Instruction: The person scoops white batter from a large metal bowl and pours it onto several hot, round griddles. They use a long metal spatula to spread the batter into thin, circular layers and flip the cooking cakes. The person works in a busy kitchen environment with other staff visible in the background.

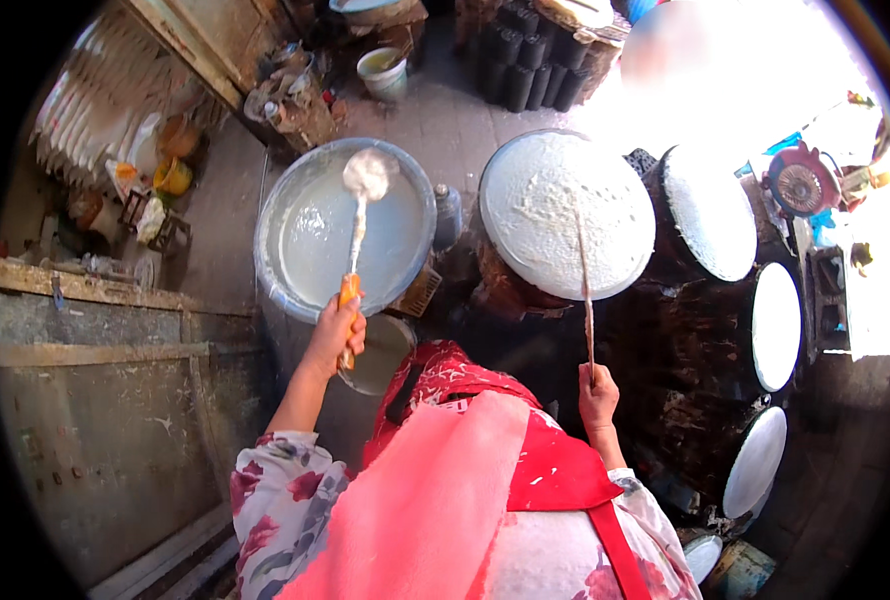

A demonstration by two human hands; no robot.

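Note:
My left hand is closed round the orange handle of a ladle. The ladle's batter-coated bowl shows over the far part of a wide basin of milky white liquid. To the right, my right hand grips the near end of a long thin stick. The stick's far part crosses a round white top on a drum-like base. Wet, lumpy white matter lies over that top; whether the stick touches it I cannot tell.
More round white tops on dark drums curve down the right side. A grey bottle-like container stands beside the basin, and a bucket sits below it. Dark cylinders are stacked at the back; a round reddish fan-like device is far right.

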